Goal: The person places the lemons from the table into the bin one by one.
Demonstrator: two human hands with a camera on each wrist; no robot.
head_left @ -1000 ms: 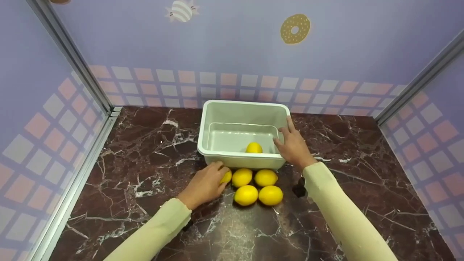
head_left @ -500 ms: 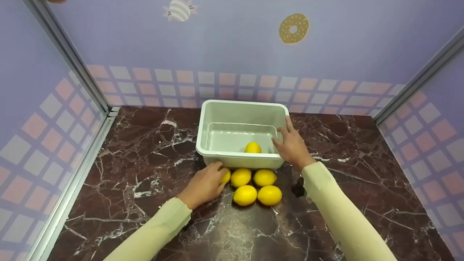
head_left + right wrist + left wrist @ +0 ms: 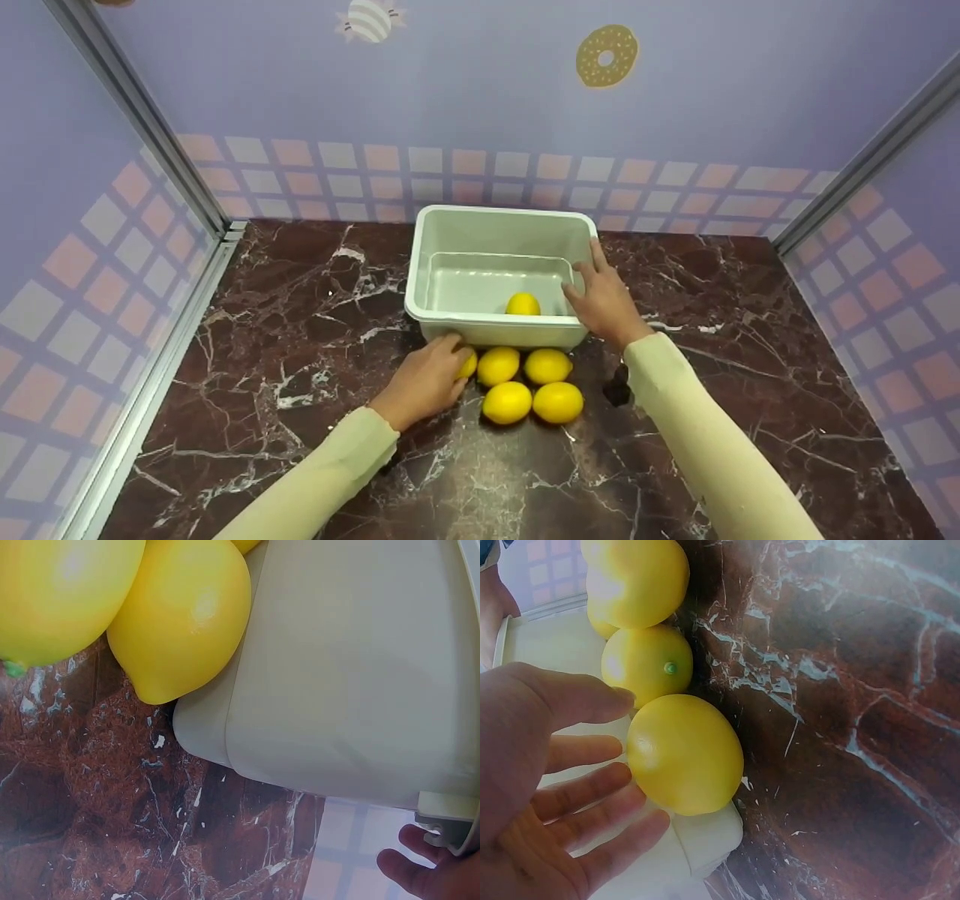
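A pale grey-green bin (image 3: 495, 330) stands with one lemon (image 3: 523, 304) inside. Against its near side is a row of lemons, with two more (image 3: 507, 403) (image 3: 557, 403) in front. My left hand (image 3: 424, 381) is at the row's left-end lemon (image 3: 468, 366), partly covering it; the left wrist view shows the fingers (image 3: 592, 795) spread, their tips at this lemon's side (image 3: 686, 754). My right hand (image 3: 606, 304) grips the bin's right rim, with fingers on both sides of the wall; the right wrist view catches only some fingertips (image 3: 420, 862) below the rim corner (image 3: 450, 806).
The dark red marbled tabletop (image 3: 300, 300) extends around the bin. Behind it rises a lilac wall (image 3: 480, 90) with pink and white squares, and similar panels stand left and right. A small dark object (image 3: 618, 386) shows by the right sleeve.
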